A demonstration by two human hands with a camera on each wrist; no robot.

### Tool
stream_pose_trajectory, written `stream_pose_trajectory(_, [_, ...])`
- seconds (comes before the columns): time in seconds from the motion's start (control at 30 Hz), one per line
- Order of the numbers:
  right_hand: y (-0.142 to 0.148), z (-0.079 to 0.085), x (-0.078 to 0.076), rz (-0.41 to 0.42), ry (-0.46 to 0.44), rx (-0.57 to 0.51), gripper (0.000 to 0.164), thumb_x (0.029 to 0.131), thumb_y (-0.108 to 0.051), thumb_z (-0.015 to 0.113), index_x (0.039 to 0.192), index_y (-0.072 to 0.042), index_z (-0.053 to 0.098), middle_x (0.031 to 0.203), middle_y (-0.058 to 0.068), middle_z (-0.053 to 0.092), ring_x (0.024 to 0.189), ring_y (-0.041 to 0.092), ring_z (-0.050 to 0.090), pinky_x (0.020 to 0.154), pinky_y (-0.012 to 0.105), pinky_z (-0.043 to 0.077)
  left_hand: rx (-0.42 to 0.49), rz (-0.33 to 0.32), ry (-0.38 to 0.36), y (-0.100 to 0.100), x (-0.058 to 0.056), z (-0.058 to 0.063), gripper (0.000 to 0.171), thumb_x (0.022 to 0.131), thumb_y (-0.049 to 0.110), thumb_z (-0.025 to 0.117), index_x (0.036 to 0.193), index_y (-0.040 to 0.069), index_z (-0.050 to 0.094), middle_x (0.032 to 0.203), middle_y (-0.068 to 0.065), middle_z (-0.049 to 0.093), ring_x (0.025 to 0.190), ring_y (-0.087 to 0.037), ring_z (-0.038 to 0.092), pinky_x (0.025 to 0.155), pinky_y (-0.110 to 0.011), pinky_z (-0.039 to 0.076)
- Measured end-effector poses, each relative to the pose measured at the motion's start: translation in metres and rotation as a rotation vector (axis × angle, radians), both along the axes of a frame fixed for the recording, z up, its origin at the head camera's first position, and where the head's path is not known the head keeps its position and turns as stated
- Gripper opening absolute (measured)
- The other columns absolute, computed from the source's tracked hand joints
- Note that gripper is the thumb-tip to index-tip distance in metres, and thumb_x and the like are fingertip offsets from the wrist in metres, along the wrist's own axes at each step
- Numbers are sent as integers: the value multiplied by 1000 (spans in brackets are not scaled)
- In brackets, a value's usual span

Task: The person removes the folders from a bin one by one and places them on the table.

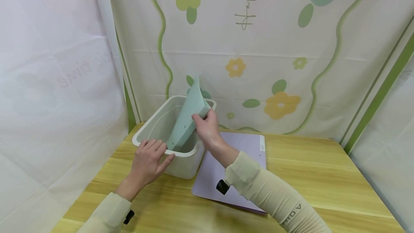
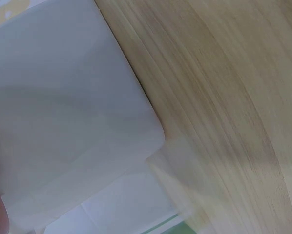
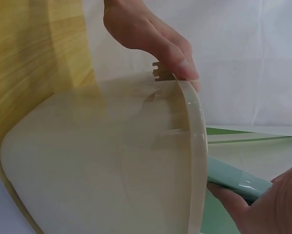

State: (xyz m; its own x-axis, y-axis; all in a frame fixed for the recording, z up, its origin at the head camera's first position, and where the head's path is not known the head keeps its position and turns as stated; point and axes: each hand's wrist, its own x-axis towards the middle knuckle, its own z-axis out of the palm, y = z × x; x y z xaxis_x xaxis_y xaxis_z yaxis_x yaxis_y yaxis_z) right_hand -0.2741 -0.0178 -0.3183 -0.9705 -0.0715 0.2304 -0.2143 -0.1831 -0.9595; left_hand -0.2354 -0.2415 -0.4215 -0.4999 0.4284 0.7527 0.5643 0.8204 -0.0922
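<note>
A white plastic bin point(image 1: 191, 163) stands on the table at the left, and my left hand point(image 1: 147, 161) grips its near rim, fingers curled over the edge and thumb along the outside. My right hand point(image 1: 207, 127) pinches a mint-green file folder point(image 1: 189, 112) by its upper right edge. The folder slants into the bin, its lower end inside and its top above the far rim. In the right wrist view the left hand point(image 3: 156, 41) holds the rim, while the right hand point(image 3: 275, 207) has the green folder point(image 3: 239, 178) beyond it. Mostly the bin's wall point(image 2: 77, 112) fills the left wrist view.
A purple folder point(image 1: 233, 186) with a white label lies flat to the right of the bin, under my right forearm. The wooden table point(image 1: 310, 175) reaches back to a white flowered curtain point(image 1: 258, 46). More curtain point(image 1: 58, 118) hangs at the left.
</note>
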Motion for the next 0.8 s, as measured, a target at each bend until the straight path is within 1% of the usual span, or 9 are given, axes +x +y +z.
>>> stream_pose_trajectory(0.17, [4, -1, 0, 16, -1, -15, 44, 98, -3, 54, 142, -2, 48, 133, 21, 60, 120, 36, 63, 93, 51, 54, 0, 3, -7, 0, 0, 0, 56, 105, 60, 32, 81, 13, 47, 76, 0, 48, 74, -24, 52, 74, -42, 39])
stream_pose_trajectory(0.3, [7, -1, -1, 27, -1, -26, 45, 98, -4, 53, 142, -3, 47, 135, 21, 60, 121, 36, 63, 94, 52, 53, 0, 3, -6, 0, 0, 0, 56, 105, 61, 32, 81, 13, 48, 77, 0, 50, 74, -24, 53, 75, -43, 40])
stream_pose_trajectory(0.47, [9, -2, 0, 47, 17, -60, 46, 98, -2, 53, 143, -1, 46, 136, 25, 58, 121, 40, 63, 93, 55, 53, 4, -3, 2, 0, -1, 0, 57, 105, 61, 32, 81, 12, 48, 77, 0, 51, 74, -24, 55, 75, -44, 41])
stream_pose_trajectory(0.8, [14, -2, 3, 24, 33, -75, 44, 96, -3, 55, 140, -4, 50, 133, 23, 60, 117, 38, 65, 87, 56, 55, 13, -7, 9, -1, -2, -3, 57, 106, 61, 31, 80, 12, 47, 80, -1, 55, 75, -24, 55, 74, -43, 40])
